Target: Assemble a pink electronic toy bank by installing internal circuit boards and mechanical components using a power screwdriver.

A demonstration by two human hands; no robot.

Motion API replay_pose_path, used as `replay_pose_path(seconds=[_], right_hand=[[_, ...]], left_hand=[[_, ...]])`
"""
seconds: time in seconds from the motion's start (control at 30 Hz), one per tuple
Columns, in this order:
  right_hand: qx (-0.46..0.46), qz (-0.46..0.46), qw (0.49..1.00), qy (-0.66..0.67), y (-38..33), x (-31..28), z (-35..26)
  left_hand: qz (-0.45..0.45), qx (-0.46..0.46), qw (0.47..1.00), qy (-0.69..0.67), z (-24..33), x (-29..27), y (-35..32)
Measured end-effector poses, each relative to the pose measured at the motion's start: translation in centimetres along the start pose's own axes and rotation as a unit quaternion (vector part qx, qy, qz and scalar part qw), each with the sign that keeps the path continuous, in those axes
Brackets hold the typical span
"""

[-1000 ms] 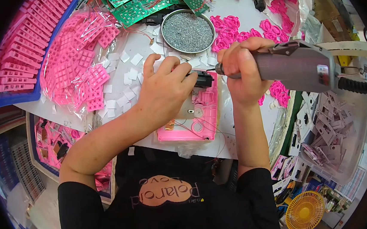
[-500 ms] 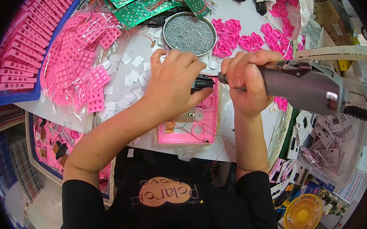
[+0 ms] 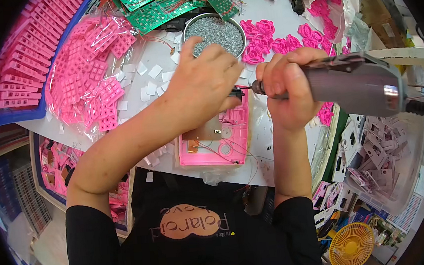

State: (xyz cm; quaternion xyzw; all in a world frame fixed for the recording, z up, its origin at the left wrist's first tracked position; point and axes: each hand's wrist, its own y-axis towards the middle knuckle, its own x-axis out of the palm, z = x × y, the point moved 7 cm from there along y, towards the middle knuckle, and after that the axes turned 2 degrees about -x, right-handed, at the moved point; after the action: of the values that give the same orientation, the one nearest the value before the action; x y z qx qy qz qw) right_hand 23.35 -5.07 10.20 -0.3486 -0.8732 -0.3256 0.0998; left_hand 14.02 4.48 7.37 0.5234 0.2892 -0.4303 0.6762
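My right hand point(image 3: 290, 84) is wrapped round a grey electric screwdriver point(image 3: 358, 86), held nearly level. Its bit points left at a small black plastic part point(image 3: 237, 92); whether the tip touches it I cannot tell. My left hand point(image 3: 203, 81) pinches that part between thumb and fingers, with the index finger raised. Below it lies an open pink plastic housing point(image 3: 214, 157), holding a brown board point(image 3: 204, 131) and thin red wires. Part of the housing is hidden by my left hand. Just beyond my left fingers stands a round metal dish point(image 3: 240, 33) of small screws.
Green circuit boards point(image 3: 162, 12) lie at the back. Pink keypads point(image 3: 80, 73) in clear plastic are at left, near a blue crate point(image 3: 52, 90) of pink parts. Pink rings point(image 3: 259, 39) lie at back right, white paper squares point(image 3: 155, 71) by my left arm. A yellow fan point(image 3: 351, 246) stands lower right.
The screwdriver's rear has swung up toward level, and its thin bit now shows at the black part. My left hand has shifted slightly away from me, covering more of that part.
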Motion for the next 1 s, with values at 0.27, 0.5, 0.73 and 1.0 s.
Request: replay_pose_path(seconds=[0.27,0.5,0.73,1.0], right_hand=[[0.014,0.006,0.999,-0.043,-0.4,-0.6,1.8],[-0.004,-0.050,0.983,-0.174,-0.8,0.1,2.6],[-0.019,-0.092,0.973,-0.213,-1.2,-0.3,3.5],[0.082,-0.096,0.984,-0.128,2.3,-2.0,-0.6]], left_hand=[[-0.036,-0.059,0.998,-0.010,-0.1,1.8,-3.9],[-0.048,-0.060,0.997,-0.027,-0.3,2.4,-4.0],[-0.028,-0.043,0.995,-0.085,-0.3,2.3,-3.2],[-0.068,-0.074,0.981,-0.168,-0.8,-1.8,-3.5]])
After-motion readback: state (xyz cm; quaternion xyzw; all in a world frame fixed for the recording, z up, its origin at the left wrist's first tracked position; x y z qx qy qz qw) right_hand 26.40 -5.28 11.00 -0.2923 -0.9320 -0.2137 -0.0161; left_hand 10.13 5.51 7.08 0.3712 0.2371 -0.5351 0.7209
